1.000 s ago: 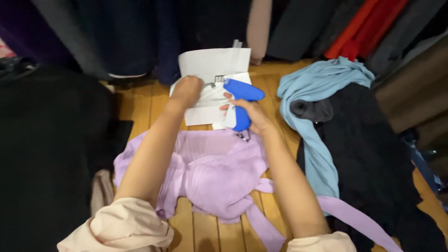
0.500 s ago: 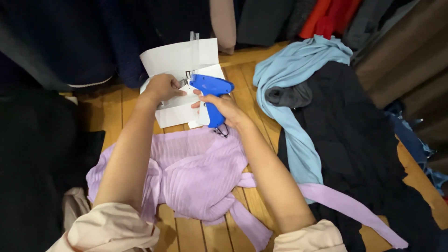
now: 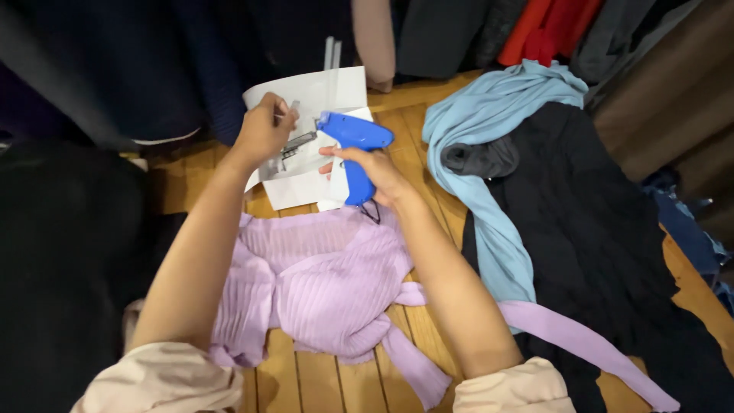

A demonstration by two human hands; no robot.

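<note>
Right hand: my right hand point(image 3: 376, 170) is wrapped around the grip of the blue tagging gun point(image 3: 355, 145), fingers clamped on it, nose pointing left.
Left hand: my left hand point(image 3: 261, 130) has its fingers pinched together on a small clear strip of fasteners point(image 3: 290, 108), just left of the gun's nose.
Under the hands: white paper sheets point(image 3: 306, 92) on the wooden floor point(image 3: 306, 382).
Nearer me: a lilac ribbed top point(image 3: 329, 283) lies spread between my forearms.
To the right: a light blue garment point(image 3: 497, 122) touching a black one point(image 3: 596, 229).

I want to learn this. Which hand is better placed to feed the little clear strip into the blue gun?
Probably the left hand: it already pinches the clear strip right beside the blue tagging gun, while the right hand is full, gripping the gun's handle.
</note>
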